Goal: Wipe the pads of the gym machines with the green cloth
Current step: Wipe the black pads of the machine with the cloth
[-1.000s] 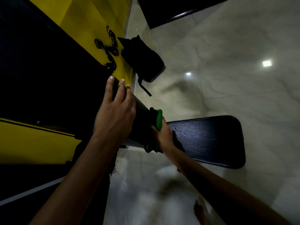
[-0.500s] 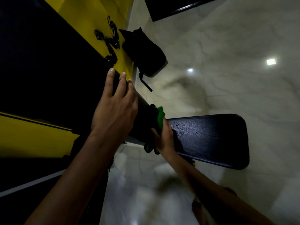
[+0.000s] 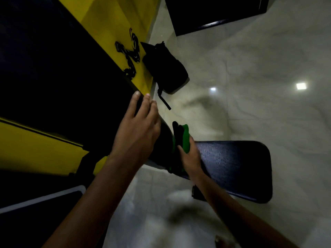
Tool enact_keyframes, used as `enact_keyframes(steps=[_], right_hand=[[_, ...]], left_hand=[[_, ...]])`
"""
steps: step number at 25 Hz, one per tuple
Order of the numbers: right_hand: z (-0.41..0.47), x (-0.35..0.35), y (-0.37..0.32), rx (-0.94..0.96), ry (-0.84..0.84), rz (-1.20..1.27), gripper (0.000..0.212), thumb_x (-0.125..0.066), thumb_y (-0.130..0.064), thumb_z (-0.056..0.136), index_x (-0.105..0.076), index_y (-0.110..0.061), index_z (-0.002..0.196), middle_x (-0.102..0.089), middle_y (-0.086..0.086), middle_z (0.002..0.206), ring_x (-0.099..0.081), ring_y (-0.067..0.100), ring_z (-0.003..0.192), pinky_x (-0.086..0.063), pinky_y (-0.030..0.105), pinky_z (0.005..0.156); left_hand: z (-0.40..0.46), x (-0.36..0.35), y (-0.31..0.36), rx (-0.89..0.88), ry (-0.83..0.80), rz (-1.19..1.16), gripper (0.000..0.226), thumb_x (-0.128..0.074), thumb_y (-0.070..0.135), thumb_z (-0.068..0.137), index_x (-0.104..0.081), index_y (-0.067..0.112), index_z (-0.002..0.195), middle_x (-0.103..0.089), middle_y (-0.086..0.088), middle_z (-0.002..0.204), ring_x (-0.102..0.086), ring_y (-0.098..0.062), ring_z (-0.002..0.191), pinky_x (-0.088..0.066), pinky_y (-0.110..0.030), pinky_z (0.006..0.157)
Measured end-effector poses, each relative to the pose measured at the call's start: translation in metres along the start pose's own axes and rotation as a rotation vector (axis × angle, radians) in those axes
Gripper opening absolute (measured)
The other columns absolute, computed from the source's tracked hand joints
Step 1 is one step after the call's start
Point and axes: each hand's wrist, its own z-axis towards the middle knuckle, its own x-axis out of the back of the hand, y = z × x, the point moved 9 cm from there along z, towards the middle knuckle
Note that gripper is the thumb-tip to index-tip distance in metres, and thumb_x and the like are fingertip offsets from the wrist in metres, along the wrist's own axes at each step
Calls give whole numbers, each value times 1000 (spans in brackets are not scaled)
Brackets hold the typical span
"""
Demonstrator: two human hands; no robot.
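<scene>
a pale marble floor [image 3: 268,113] lies below. the right hand [image 3: 190,156] clasps the green cloth [image 3: 185,138] on the black pad [image 3: 232,163], its fingers hidden. the left hand [image 3: 138,129] rests flat, fingers together, beside it. beyond the fingertips a black bag [image 3: 166,70] leans by the yellow wall [image 3: 114,20].

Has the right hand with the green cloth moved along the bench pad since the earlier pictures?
No. The right hand holds the green cloth at the same joint end of the bench pad.
</scene>
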Motion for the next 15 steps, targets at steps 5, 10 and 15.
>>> enact_keyframes(steps=[5,10,15], right_hand=[[-2,-8,-142,235,-225,-148,53,-58,-4,83,-50,-17,134,-63,0,119,-59,16,109,-45,30,95],[-17,-49,-272,441,-416,-280,50,-57,-2,88,-47,-12,136,-60,3,119,-57,17,111,-44,26,94],[-22,-79,-347,572,-581,-287,51,-58,-18,86,-48,-14,136,-60,6,123,-57,21,113,-46,41,99]], left_hand=[[-23,66,-73,223,344,-177,47,-37,17,83,-64,-1,116,-56,-23,130,-45,-41,128,-33,-58,107],[-35,85,-124,349,292,-166,46,-45,18,79,-66,-1,115,-61,-21,124,-52,-36,123,-36,-47,107],[-51,98,-149,641,270,-155,65,-55,16,81,-37,-6,139,-38,-23,146,-32,-35,138,-16,-49,116]])
